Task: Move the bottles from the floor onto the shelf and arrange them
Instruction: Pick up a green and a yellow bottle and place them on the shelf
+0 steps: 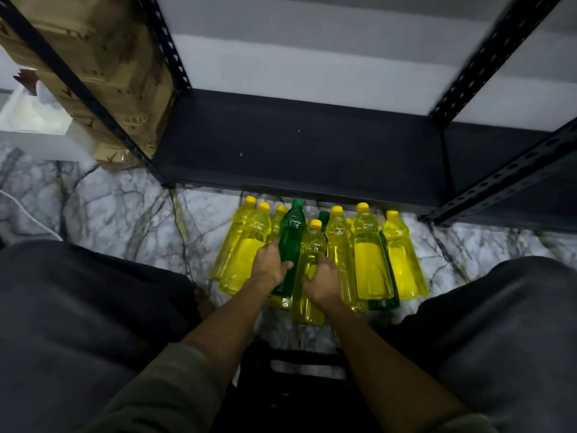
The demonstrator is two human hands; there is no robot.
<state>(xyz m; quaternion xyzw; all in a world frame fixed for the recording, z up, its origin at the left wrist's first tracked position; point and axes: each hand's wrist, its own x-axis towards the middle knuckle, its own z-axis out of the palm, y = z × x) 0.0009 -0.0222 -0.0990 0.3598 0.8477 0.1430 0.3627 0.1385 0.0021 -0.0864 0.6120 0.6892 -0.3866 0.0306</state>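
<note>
Hands grip two bottles: left hand (pixel 271 260) the green bottle (pixel 289 245), right hand (pixel 323 284) a yellow bottle (pixel 309 264).

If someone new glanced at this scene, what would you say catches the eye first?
The cluster of bright yellow bottles standing on the marble floor in front of the shelf stands out at once. In its middle, the left hand holds a green bottle while the right hand grips a yellow bottle. Behind them, the dark bottom shelf has no bottles on it.

Glossy clear plastic bottles (pixel 371 257) stand on polished veined marble floor (pixel 125 214) before a matt black perforated-metal shelf (pixel 299 151).
</note>
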